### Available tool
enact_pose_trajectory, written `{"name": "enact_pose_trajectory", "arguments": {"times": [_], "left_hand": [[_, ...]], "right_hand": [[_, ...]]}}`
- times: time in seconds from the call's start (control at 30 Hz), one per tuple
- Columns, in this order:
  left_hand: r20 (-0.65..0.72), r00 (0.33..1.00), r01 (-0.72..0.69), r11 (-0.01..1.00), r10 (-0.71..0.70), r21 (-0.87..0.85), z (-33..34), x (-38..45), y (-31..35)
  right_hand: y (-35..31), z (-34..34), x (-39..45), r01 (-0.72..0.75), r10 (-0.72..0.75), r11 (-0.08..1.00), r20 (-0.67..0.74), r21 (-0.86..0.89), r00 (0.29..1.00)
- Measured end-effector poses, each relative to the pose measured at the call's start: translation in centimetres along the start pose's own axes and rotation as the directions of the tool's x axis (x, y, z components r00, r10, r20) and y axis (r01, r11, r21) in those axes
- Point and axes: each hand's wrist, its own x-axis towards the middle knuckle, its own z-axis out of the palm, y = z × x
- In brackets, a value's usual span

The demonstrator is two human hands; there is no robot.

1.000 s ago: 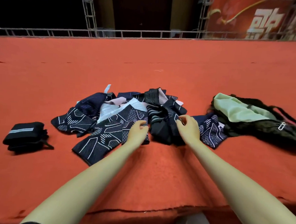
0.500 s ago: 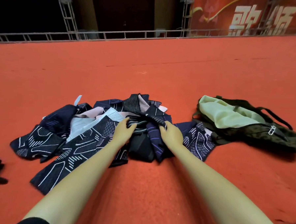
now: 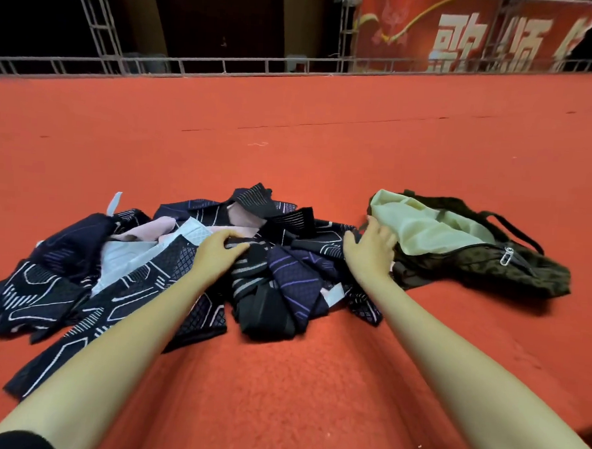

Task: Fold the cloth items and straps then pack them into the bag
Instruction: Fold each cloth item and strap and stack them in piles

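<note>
Head view showed both bare forearms reaching away from the person over the red carpet (image 3: 279,378), a felt-like, slightly lumpy surface. The left hand (image 3: 217,251) rested on the near middle of the pile (image 3: 183,252), its fingers curled down onto a dark striped fold; whether it truly gripped that fold I could not tell. The right hand (image 3: 372,249) lay further right, fingers spread and fairly straight, at the gap between the pile's right edge and the bag (image 3: 474,264), holding nothing that could be seen.

The pile ran left to right across the view, its long axis crosswise to the arms. It was soft and limp: navy knit pieces with white line patterns, a purple-striped piece (image 3: 295,282), a black folded strap (image 3: 266,312) nearest the person, and pale pink and white cloth in the far left part. Nothing in it looked neatly folded yet.

The bag sat just right of the pile, slumped flat, dark olive with a textured shell, a pale green lining (image 3: 421,227) gaping toward the pile and a metal zip pull (image 3: 508,256) on its near rim. The right hand was plainly nearer the bag; packing would likely go rightward through that opening.

Far off stood a metal rail (image 3: 227,64) and a red banner (image 3: 469,34).
</note>
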Motion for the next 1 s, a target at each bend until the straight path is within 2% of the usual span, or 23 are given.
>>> {"name": "enact_pose_trajectory", "arguments": {"times": [0.1, 0.2, 0.27, 0.33, 0.37, 0.47, 0.67, 0.77, 0.9, 1.0], "left_hand": [[-0.108, 0.994, 0.023, 0.994, -0.034, -0.107, -1.4, -1.6, -0.3], [-0.177, 0.983, 0.011, 0.976, -0.051, -0.217, -3.9, -3.5, -0.5], [-0.193, 0.979, 0.015, 0.968, -0.065, -0.250, -5.8, -5.1, -1.0], [-0.187, 0.981, 0.015, 0.977, -0.056, -0.213, -7.4, -6.9, -2.0], [-0.174, 0.984, 0.016, 0.983, -0.048, -0.183, -8.2, -8.0, -2.7], [-0.123, 0.991, 0.046, 0.994, -0.059, -0.103, -10.3, -11.7, -5.0], [-0.086, 0.988, 0.137, 0.988, -0.131, 0.069, -13.3, -19.0, -10.4], [-0.059, 0.990, 0.132, 0.981, -0.125, 0.145, -14.7, -21.1, -11.8], [0.005, 0.991, 0.125, 0.953, -0.131, 0.274, -15.9, -22.9, -12.1], [0.090, 0.982, 0.108, 0.880, -0.168, 0.462, -15.9, -23.7, -12.1]], "right_hand": [[-2.1, 0.6, -2.8, 0.254, -0.254, 0.967, 0.030, 0.007, 0.967], [-4.0, 2.2, -5.9, 0.383, -0.414, 0.908, 0.225, 0.171, 0.882], [-4.9, 3.6, -7.9, 0.391, -0.432, 0.902, 0.403, 0.185, 0.807], [-5.2, 4.9, -9.5, 0.440, -0.396, 0.896, 0.541, 0.052, 0.742], [-5.2, 5.4, -9.9, 0.488, -0.391, 0.872, 0.564, -0.025, 0.727], [-5.4, 6.3, -11.0, 0.534, -0.402, 0.837, 0.523, -0.123, 0.752], [-5.6, 6.4, -13.0, 0.526, -0.433, 0.841, 0.422, -0.130, 0.796], [-5.5, 5.7, -13.6, 0.531, -0.456, 0.841, 0.389, -0.107, 0.801], [-5.8, 4.6, -13.8, 0.342, -0.336, 0.940, 0.236, 0.015, 0.912], [-5.4, 3.8, -13.8, 0.248, -0.260, 0.965, 0.169, 0.085, 0.951]]}}
